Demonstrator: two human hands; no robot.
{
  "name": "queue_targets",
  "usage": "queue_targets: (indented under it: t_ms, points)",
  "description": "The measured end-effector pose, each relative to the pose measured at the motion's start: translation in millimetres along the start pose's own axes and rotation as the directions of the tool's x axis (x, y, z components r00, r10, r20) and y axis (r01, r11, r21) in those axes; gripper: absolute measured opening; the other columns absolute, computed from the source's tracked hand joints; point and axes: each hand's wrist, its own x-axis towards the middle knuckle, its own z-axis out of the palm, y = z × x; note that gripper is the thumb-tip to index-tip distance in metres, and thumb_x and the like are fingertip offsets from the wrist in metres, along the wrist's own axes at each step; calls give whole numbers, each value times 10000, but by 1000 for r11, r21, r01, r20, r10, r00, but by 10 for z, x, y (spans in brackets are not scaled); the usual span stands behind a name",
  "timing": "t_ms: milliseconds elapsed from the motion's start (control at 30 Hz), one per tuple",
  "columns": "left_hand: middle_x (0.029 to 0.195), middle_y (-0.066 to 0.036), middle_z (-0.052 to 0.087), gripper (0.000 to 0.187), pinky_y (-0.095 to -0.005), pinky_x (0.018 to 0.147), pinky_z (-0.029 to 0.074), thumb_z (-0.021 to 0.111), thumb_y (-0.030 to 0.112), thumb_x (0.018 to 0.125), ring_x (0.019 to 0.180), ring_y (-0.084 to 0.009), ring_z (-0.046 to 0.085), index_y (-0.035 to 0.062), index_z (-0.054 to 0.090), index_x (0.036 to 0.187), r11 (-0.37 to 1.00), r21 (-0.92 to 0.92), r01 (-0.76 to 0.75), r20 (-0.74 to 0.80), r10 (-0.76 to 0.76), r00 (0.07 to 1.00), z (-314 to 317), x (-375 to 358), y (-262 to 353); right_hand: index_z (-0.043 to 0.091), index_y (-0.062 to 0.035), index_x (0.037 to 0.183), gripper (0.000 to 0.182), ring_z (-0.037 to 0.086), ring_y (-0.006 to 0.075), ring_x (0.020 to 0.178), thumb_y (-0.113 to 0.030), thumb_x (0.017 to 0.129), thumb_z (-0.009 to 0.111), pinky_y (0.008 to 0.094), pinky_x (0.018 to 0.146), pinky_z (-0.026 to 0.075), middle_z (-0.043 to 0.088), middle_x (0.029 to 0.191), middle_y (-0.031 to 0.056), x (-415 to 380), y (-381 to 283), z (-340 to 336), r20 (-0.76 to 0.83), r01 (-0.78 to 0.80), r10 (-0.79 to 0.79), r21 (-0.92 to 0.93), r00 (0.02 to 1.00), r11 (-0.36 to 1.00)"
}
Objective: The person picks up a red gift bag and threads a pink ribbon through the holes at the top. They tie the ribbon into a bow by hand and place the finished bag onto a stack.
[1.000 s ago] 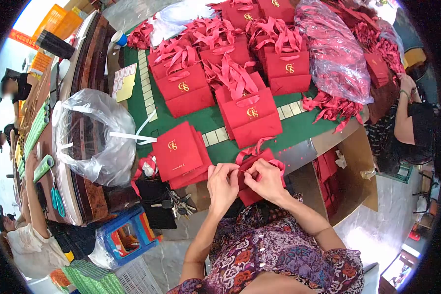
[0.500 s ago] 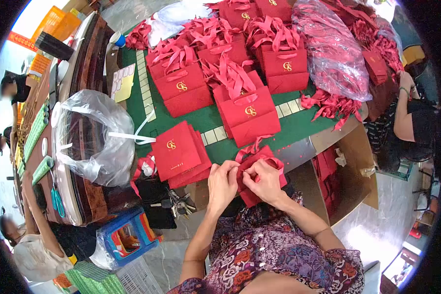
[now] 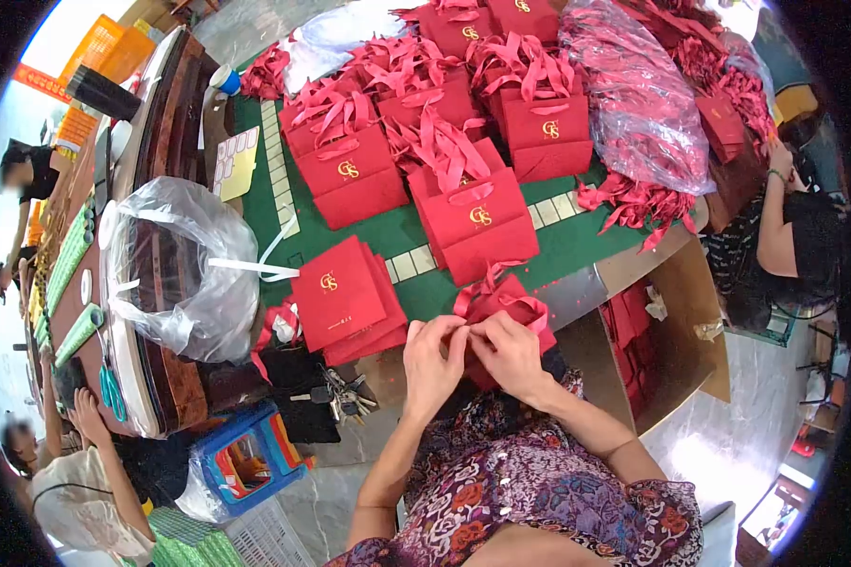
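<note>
At the table's near edge, my left hand (image 3: 435, 366) and my right hand (image 3: 512, 356) meet with fingers pinched and fingertips almost touching. What lies between the fingertips is too small to make out. Just beyond and beneath them is a red paper gift bag (image 3: 509, 295), partly hidden by my hands, with a red ribbon (image 3: 532, 310) looped over it. Left of my hands is a small stack of flat red bags (image 3: 340, 298) with gold lettering. A standing red bag (image 3: 477, 222) with ribbon handles is straight ahead.
Several more ribboned bags (image 3: 355, 175) crowd the green tabletop (image 3: 563, 248). A clear plastic sack of ribbons (image 3: 633, 94) lies at right, above an open cardboard box (image 3: 676, 350). A rolled plastic bag (image 3: 184, 269) and scissors (image 3: 112, 390) are at left. Other people work on both sides.
My fingertips have drawn together and shifted slightly, still at the bag. The person at lower left has leaned and lowered an arm toward the side table.
</note>
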Motion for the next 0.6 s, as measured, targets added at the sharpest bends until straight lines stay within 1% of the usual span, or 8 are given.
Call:
queue_targets:
  t_ms: [33,133,167,267,300,367,533,600]
  points:
    - [838,-96,719,151,-365,690,491,748,139,844,770,-241,596,52,710,962,999,-30,44,-3,-44,999,10,-3,-32,669,-37,990,158,649,310,780,-38,833,688,406,662,521,618,870,114,-3,-6,-67,94,-44,42,14,995,999]
    - [831,-87,716,168,-363,673,498,778,134,816,767,-230,598,64,716,956,997,-69,39,-32,-42,999,69,5,-130,661,-32,1044,187,637,332,870,-38,856,664,412,744,517,612,953,138,87,-55,-281,176,-54,31,129,984,990]
    - [831,-87,716,168,-363,673,498,778,134,816,767,-230,598,64,716,956,997,-70,36,-33,-38,999,75,3,-116,670,-20,1067,211,622,348,930,3,859,647,412,788,514,622,1029,145,167,-95,-383,179,-36,26,52,984,998]
    - [817,-76,703,152,-361,692,494,778,94,794,768,-240,589,65,716,930,999,-24,-29,-60,28,998,112,-35,-49,685,-41,1015,147,603,329,951,-70,872,664,418,836,482,623,977,133,380,-58,-534,152,39,-39,7,988,999]
    - [811,-68,694,141,-359,703,490,774,82,787,769,-245,585,70,715,914,993,11,-118,-81,118,990,135,-55,-28,685,-41,1015,147,603,329,951,-70,872,664,418,836,482,623,977,133,427,-18,-559,148,40,-40,6,988,999]
    - [805,-49,678,114,-354,729,479,761,50,768,772,-257,570,81,713,866,961,62,-268,-106,273,956,210,-109,-34,705,-49,932,123,591,319,930,-156,883,671,423,829,460,634,918,119,498,84,-596,450,93,-54,-64,891,994]
    - [836,-3,659,181,-343,679,499,744,51,727,790,-228,569,100,738,901,873,141,-467,-133,484,865,256,-159,-114,728,-45,857,233,613,321,874,-272,881,684,438,803,471,657,827,119,635,302,-587,594,82,-103,63,798,995]
    - [842,6,655,199,-339,675,501,742,44,716,790,-221,568,100,743,906,849,139,-510,-131,526,840,253,-133,-130,729,-48,861,176,610,264,866,-224,869,718,389,816,456,660,828,93,685,414,-561,692,-91,-111,248,713,965]
